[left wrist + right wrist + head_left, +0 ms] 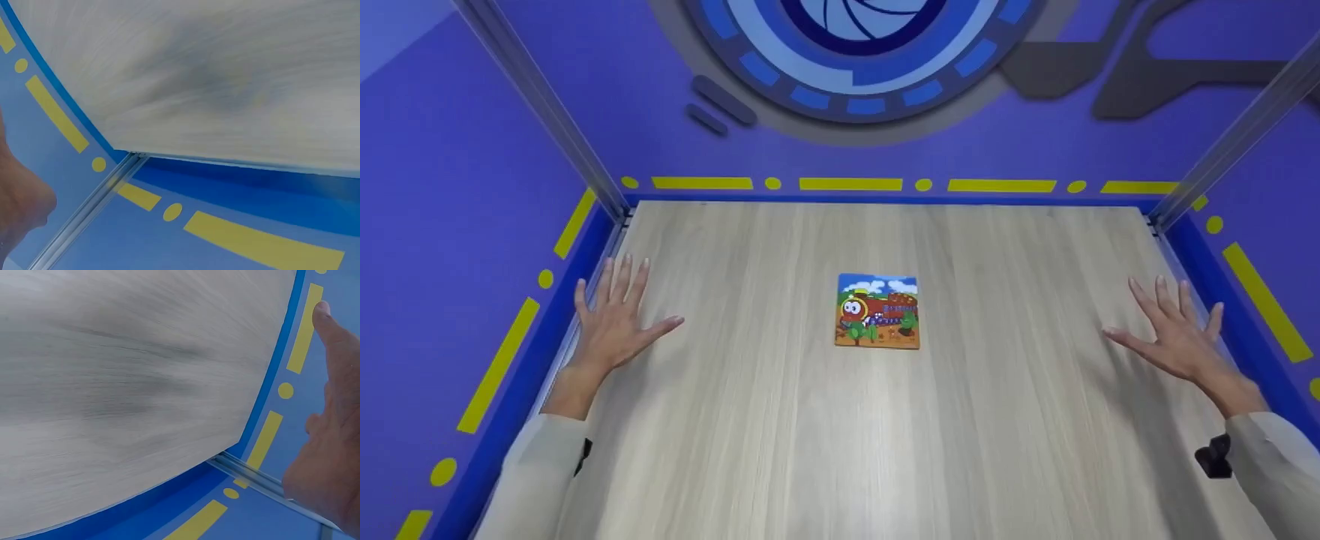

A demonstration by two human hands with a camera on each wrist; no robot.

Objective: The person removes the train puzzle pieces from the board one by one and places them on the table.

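Observation:
A square, flat picture piece [877, 311] lies near the middle of the wooden tabletop, printed with a cartoon train under a blue sky; whether it is a booklet or a puzzle I cannot tell. Over the table's left edge my left hand [615, 326] is spread, fingers straight and thumb pointing inward, holding nothing. My right hand [1181, 341] is spread likewise near the right edge, also holding nothing. Both hands are well apart from the picture piece. In the wrist views only part of the left hand [22, 199] and of the right hand [337, 433] shows.
The pale wood table [877, 442] is bounded by purple-blue panels [585, 97] with yellow dashes at the left, back and right. Metal posts [547, 105] rise at its back corners. A dark device [1213, 456] sits at the right sleeve's cuff.

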